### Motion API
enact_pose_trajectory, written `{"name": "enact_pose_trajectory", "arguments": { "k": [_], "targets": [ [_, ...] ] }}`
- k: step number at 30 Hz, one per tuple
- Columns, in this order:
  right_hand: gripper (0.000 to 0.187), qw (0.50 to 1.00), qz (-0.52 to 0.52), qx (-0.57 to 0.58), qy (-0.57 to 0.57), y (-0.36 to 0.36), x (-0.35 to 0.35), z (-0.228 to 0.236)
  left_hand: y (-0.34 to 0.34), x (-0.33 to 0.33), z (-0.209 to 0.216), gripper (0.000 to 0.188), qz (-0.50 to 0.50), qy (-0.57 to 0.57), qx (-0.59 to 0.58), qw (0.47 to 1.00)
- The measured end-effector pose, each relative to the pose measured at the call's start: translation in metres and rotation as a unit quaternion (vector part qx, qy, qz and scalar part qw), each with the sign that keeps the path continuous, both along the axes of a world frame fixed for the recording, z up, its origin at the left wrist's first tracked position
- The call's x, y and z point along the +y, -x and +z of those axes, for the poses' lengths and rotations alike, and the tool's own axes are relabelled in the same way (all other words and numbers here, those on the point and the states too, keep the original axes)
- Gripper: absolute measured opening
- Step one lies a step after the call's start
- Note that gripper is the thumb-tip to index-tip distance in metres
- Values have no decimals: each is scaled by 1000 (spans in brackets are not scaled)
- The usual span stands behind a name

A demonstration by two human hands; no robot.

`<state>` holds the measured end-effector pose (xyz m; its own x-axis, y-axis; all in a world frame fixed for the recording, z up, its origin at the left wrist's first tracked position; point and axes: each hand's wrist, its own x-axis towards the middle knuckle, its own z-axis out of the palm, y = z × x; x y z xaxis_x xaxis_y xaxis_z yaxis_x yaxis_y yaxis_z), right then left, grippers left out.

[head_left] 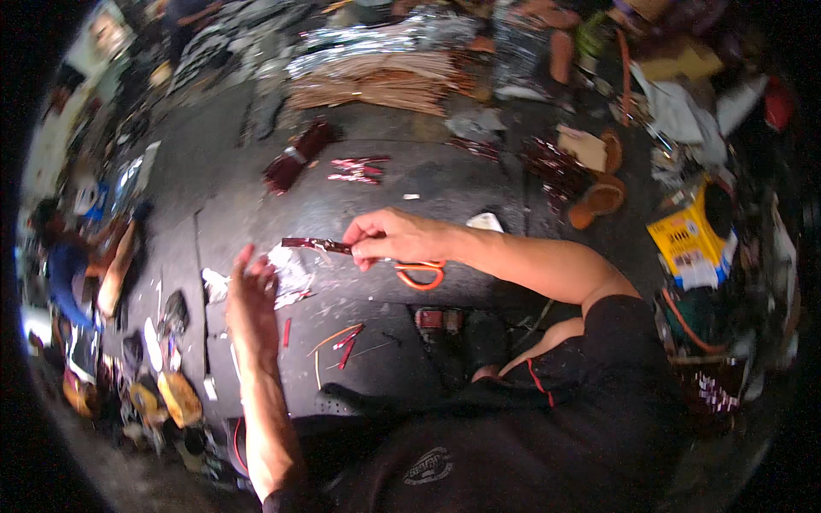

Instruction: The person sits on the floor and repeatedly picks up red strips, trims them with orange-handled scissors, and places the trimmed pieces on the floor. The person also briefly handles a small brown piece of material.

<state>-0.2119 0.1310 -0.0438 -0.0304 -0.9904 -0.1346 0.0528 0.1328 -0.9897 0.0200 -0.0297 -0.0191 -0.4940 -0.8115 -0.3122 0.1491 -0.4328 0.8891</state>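
My right hand (389, 237) pinches one end of a short, glossy dark red strip (315, 244) between thumb and fingers. The strip points left across the dark work surface (410, 192). At its free end is my left hand (251, 286), fingers apart and slightly blurred, with nothing visible in it. Orange-handled scissors (421, 284) show just below my right hand; their blades are hidden, and I cannot tell whether the hand touches them. Crumpled whitish film (293, 275) lies beside my left hand. Nearer me are red scraps (349, 344) and a thin orange strand (332, 338).
Beyond my hands lie a tied dark red bundle (298, 158), several red strips (359, 169) and a stack of brown sheets (376, 81). Brown sandals (596, 202) and a yellow bag (688, 237) are on the right. Another person (73, 265) sits far left, near yellow-handled tools (179, 398).
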Motion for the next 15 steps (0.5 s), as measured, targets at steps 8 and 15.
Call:
{"name": "enact_pose_trajectory", "arguments": {
  "k": [8,15],
  "targets": [
    [24,852,-358,368,98,169,114,26,-17,-4,43,42,-131,92,36,987],
    [30,616,-528,523,-261,268,294,-132,-9,2,64,37,-112,145,-7,983]
  ]
}}
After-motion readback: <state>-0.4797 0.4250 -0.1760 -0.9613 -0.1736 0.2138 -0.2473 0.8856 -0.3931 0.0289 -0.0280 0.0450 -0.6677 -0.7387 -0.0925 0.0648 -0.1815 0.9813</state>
